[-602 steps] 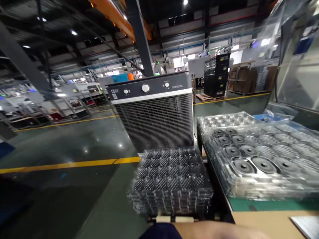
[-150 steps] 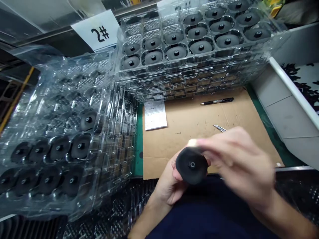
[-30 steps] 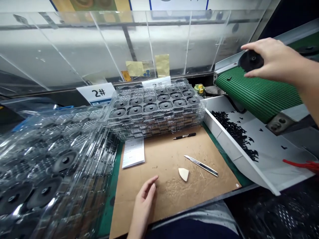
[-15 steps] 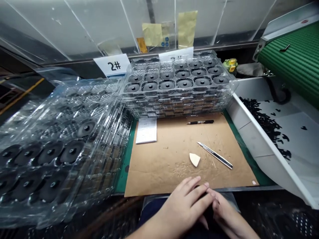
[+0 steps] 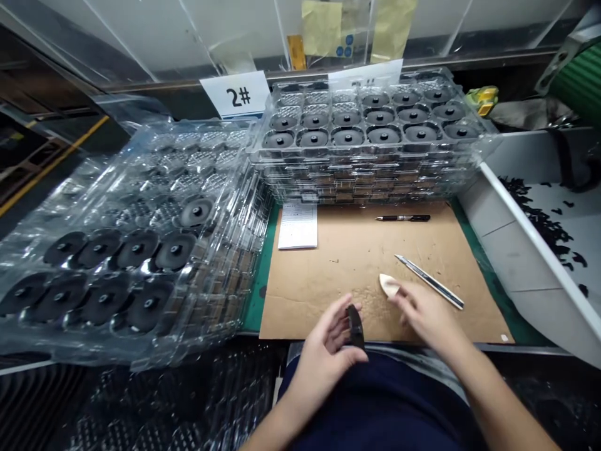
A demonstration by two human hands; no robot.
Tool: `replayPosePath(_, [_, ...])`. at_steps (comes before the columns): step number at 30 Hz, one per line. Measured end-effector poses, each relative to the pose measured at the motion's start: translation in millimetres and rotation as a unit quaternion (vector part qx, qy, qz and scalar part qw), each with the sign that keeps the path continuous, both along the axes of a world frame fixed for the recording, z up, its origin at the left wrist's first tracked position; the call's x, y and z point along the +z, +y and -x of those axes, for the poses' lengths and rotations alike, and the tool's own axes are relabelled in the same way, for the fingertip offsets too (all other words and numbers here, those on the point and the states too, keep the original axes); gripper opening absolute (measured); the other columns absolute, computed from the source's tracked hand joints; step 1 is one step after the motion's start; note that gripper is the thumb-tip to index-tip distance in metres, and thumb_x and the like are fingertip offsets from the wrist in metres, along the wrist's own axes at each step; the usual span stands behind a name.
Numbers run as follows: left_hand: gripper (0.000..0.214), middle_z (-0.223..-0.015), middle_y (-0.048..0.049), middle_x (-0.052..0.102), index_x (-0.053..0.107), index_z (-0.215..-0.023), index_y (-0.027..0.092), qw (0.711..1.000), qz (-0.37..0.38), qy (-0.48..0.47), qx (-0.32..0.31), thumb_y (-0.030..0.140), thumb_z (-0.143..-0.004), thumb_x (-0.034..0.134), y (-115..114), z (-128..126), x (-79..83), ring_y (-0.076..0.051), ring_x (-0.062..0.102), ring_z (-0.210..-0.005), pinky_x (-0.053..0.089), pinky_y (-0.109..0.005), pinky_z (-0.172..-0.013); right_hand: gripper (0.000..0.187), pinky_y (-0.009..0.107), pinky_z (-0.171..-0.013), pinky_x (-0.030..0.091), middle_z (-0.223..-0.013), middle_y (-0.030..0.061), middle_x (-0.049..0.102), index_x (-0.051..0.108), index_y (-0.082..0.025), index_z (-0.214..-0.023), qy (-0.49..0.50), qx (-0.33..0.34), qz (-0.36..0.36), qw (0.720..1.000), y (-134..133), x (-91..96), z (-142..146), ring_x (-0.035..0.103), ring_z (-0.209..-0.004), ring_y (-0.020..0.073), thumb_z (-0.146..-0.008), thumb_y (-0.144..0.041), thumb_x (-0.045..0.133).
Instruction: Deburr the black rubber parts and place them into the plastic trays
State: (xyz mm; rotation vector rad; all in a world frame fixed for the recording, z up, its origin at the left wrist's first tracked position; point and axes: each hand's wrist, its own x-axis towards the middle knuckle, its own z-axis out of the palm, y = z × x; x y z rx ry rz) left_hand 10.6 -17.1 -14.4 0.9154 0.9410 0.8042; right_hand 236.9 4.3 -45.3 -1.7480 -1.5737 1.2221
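Note:
My left hand (image 5: 322, 360), palm turned inward, holds a small dark curved plastic part (image 5: 355, 327) upright between its fingers and thumb, above the front edge of the cardboard sheet (image 5: 310, 294). Off to its right, my right hand (image 5: 429, 313) pinches a cream wedge-shaped pad (image 5: 387, 285), whose tip points up and left at the cardboard. What the pad is made of I cannot tell. Just beyond my right hand lies a slim silver-and-black craft knife (image 5: 429, 281). A black pen (image 5: 402, 218) rests farther back.
Stacked clear trays (image 5: 375, 166) with round dark parts stand at the back, and another tray stack (image 5: 220, 250) fills the left. To the right, a white bin (image 5: 521, 257) holds many small black pieces. A paper slip (image 5: 298, 227) lies on the cardboard's back left corner.
My hands were together at the front edge; now they are apart. My right hand has taken hold of the cream pad from the cardboard. The dark part now shows in my left hand.

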Motion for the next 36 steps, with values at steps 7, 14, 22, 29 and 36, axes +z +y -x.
replayPosePath(7, [0.058, -0.135, -0.0119, 0.048, 0.043, -0.127, 0.026, 0.922, 0.239, -0.273, 0.138, 0.04, -0.076, 0.066, 0.2, 24.0, -9.3, -0.033, 0.05, -0.12, 0.04, -0.043, -0.101, 0.035, 0.039, -0.079, 0.046, -0.106, 0.0109, 0.054, 0.062, -0.022, -0.107, -0.095, -0.049, -0.1, 0.989, -5.3, -47.6, 23.1, 0.057, -0.088, 0.0232, -0.084, -0.044, 0.05])
replayPosePath(14, [0.062, -0.133, -0.012, 0.051, 0.041, -0.131, 0.027, 0.923, 0.222, -0.285, 0.129, 0.036, -0.076, 0.068, 5.2, 21.1, -0.4, -0.03, 0.052, -0.118, 0.042, -0.042, -0.099, 0.028, 0.026, -0.063, 0.047, -0.1, 0.0039, 0.063, 0.06, -0.024, -0.111, -0.047, -0.02, -0.123, 0.991, 6.7, 18.8, 56.6, 0.058, -0.075, 0.014, -0.09, -0.035, 0.047])
replayPosePath(22, [0.058, -0.121, -0.0054, 0.061, 0.055, -0.119, 0.026, 0.95, 0.177, -0.22, 0.136, 0.027, -0.066, 0.078, 15.2, 17.9, 11.7, -0.019, 0.061, -0.104, 0.049, -0.025, -0.087, 0.026, 0.019, -0.07, 0.047, -0.089, 0.0011, 0.061, 0.06, -0.021, -0.108, 0.06, 0.164, -0.208, 0.962, 2.9, 96.9, 109.0, 0.057, -0.079, 0.0086, -0.088, -0.012, 0.047])
replayPosePath(29, [0.062, -0.117, -0.0053, 0.063, 0.058, -0.115, 0.023, 0.957, 0.155, -0.212, 0.126, 0.029, -0.058, 0.082, 12.3, 23.2, 16.3, -0.023, 0.059, -0.108, 0.047, -0.031, -0.093, 0.028, 0.027, -0.077, 0.049, -0.095, 0.0061, 0.062, 0.057, -0.016, -0.113, 0.06, 0.111, -0.29, 0.949, 0.8, 94.5, 109.7, 0.057, -0.085, 0.0131, -0.088, -0.011, 0.046])
replayPosePath(36, [0.062, -0.113, -0.0055, 0.065, 0.061, -0.111, 0.022, 0.962, 0.147, -0.205, 0.103, 0.038, -0.055, 0.082, 13.9, 14.6, 21.7, -0.023, 0.057, -0.111, 0.044, -0.031, -0.098, 0.027, 0.028, -0.076, 0.049, -0.092, 0.0056, 0.063, 0.058, -0.016, -0.112, 0.045, 0.101, -0.31, 0.944, 2.7, 98.1, 99.2, 0.058, -0.082, 0.0134, -0.088, -0.013, 0.047])
